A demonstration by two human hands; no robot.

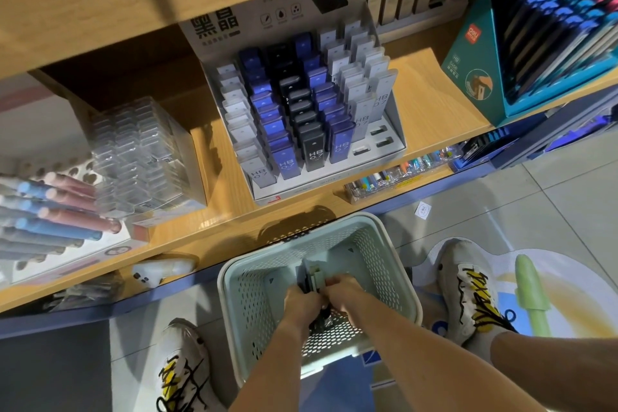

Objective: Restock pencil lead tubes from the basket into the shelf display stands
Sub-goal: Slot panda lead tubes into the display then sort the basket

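Note:
A pale green perforated basket (pixel 254 274) stands on the floor between my feet. Both hands reach down into it. My left hand (pixel 301 304) and my right hand (pixel 341 294) are curled together round a small bundle of grey pencil lead tubes (pixel 312 274), whose tops stick up above my fingers. More dark tubes lie under my hands, mostly hidden. On the wooden shelf above stands a white display stand (pixel 394 140) filled with rows of white, blue and black HB 0.7 lead tubes (pixel 311 130). Its front right slots are empty.
Left of the stand sit a clear plastic box stack (pixel 140 157) and a tray of pastel markers (pixel 50 221). A teal pen display (pixel 541 37) stands at right. A lower shelf edge (pixel 200 244) juts over the basket. My shoes (pixel 468 291) flank the basket.

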